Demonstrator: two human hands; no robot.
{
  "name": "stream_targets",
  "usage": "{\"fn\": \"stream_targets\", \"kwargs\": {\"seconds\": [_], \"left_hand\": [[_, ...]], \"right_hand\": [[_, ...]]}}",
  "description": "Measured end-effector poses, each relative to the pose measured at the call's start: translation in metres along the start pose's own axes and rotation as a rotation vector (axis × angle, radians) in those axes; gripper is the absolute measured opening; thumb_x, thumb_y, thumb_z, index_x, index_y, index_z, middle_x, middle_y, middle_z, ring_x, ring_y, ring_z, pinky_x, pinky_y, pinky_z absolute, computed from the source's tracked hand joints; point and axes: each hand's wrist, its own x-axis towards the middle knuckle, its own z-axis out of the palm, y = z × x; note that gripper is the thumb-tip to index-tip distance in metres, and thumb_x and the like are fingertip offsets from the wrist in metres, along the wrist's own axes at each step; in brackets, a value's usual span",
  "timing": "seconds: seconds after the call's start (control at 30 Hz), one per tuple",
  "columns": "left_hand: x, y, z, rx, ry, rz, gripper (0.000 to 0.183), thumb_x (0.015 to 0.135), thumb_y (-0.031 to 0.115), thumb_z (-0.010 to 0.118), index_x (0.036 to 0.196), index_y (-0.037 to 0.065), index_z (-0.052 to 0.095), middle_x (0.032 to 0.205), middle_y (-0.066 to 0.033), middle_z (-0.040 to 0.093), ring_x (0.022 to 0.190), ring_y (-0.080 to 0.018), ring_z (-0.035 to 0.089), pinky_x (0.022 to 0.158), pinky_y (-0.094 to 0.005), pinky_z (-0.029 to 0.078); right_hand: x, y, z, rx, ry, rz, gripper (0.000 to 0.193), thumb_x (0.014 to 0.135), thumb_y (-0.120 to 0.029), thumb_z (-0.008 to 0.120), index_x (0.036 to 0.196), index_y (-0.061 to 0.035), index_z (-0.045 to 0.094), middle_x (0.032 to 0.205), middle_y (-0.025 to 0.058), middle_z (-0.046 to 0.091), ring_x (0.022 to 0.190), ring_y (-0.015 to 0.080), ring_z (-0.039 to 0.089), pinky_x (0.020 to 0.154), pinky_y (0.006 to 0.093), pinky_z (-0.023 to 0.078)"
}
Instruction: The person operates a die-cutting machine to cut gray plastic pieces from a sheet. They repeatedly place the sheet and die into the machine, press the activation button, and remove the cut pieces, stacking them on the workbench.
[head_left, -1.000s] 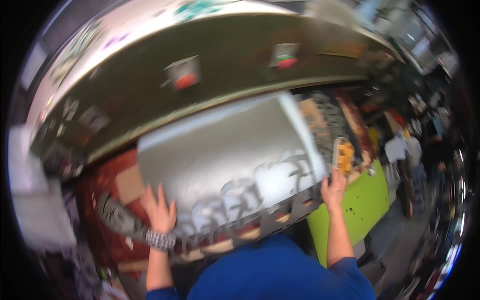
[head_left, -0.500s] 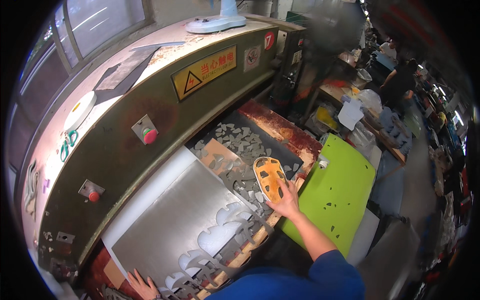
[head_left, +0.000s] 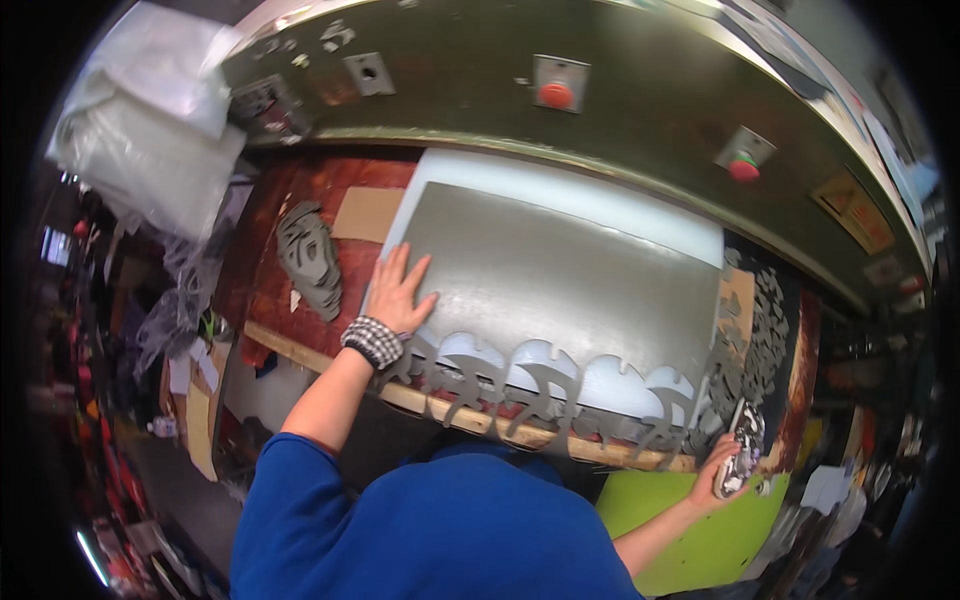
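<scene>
My left hand [head_left: 398, 292] lies with fingers spread on the left edge of a smooth grey sheet [head_left: 560, 260]. Curved cut-outs and thin strips run along the sheet's near edge, which hangs over the wooden table edge. Under the sheet lies a pale cutting board [head_left: 500, 178]. At the right end, my right hand [head_left: 712, 472] grips a sole-shaped cutting die [head_left: 742, 450], tilted up on its side. Small grey scraps [head_left: 765, 330] lie heaped just beyond the die. A stack of grey sole-shaped cut pieces [head_left: 310, 260] rests left of the sheet.
A green press beam [head_left: 640, 110] with red buttons [head_left: 555, 95] spans the far side. A brown card [head_left: 367, 214] lies on the red tabletop at left. Clear plastic bags [head_left: 150, 120] hang at far left. A lime-green panel [head_left: 690, 540] stands near my right forearm.
The view has swung left, bringing the stack of cut pieces into sight. My right hand still holds the die, now turned onto its side. My left hand still rests at the sheet's left edge.
</scene>
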Motion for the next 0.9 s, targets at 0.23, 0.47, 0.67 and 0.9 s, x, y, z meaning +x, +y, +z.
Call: {"fn": "stream_targets", "kwargs": {"seconds": [0.23, 0.47, 0.67, 0.9], "left_hand": [[-0.001, 0.002, -0.002, -0.045, 0.019, -0.008, 0.063, 0.084, 0.037, 0.062, 0.140, 0.013, 0.044, 0.149, -0.0246, 0.028, 0.140, -0.0390, 0.024, 0.114, -0.0537, 0.018], [-0.001, -0.010, 0.006, -0.303, 0.100, -0.092, 0.060, 0.090, 0.025, 0.056, 0.140, -0.001, 0.036, 0.142, -0.0273, 0.038, 0.138, -0.0350, 0.030, 0.113, -0.0512, 0.022], [-0.004, -0.017, 0.013, -0.448, 0.147, -0.164, 0.064, 0.083, 0.000, 0.055, 0.140, -0.010, 0.027, 0.135, -0.0279, 0.044, 0.132, -0.0380, 0.039, 0.114, -0.0508, 0.021], [0.031, -0.022, 0.021, -0.371, 0.186, -0.132, 0.056, 0.084, -0.002, 0.049, 0.137, -0.009, 0.034, 0.133, -0.0260, 0.049, 0.130, -0.0371, 0.042, 0.113, -0.0505, 0.023]], "right_hand": [[-0.009, 0.124, -0.013, -1.387, -0.132, -0.316, 0.085, 0.088, -0.049, 0.059, 0.148, -0.0056, 0.018, 0.142, 0.0253, 0.036, 0.127, 0.0464, 0.042, 0.109, 0.0501, 0.038], [0.033, 0.339, -0.107, -1.809, -0.423, 0.300, 0.093, 0.065, -0.003, 0.083, 0.143, 0.0019, 0.032, 0.127, 0.0197, 0.055, 0.115, 0.0232, 0.055, 0.095, 0.0355, 0.047], [0.026, 0.436, -0.201, -2.707, -0.754, -0.133, 0.095, 0.056, -0.015, 0.087, 0.139, -0.0074, 0.041, 0.130, 0.0361, 0.034, 0.126, 0.0530, 0.028, 0.104, 0.0553, 0.031], [0.064, 0.426, -0.198, -2.533, -0.980, -0.105, 0.088, 0.068, -0.018, 0.080, 0.140, 0.0023, 0.033, 0.133, 0.0346, 0.037, 0.124, 0.0501, 0.037, 0.104, 0.0525, 0.033]]}}
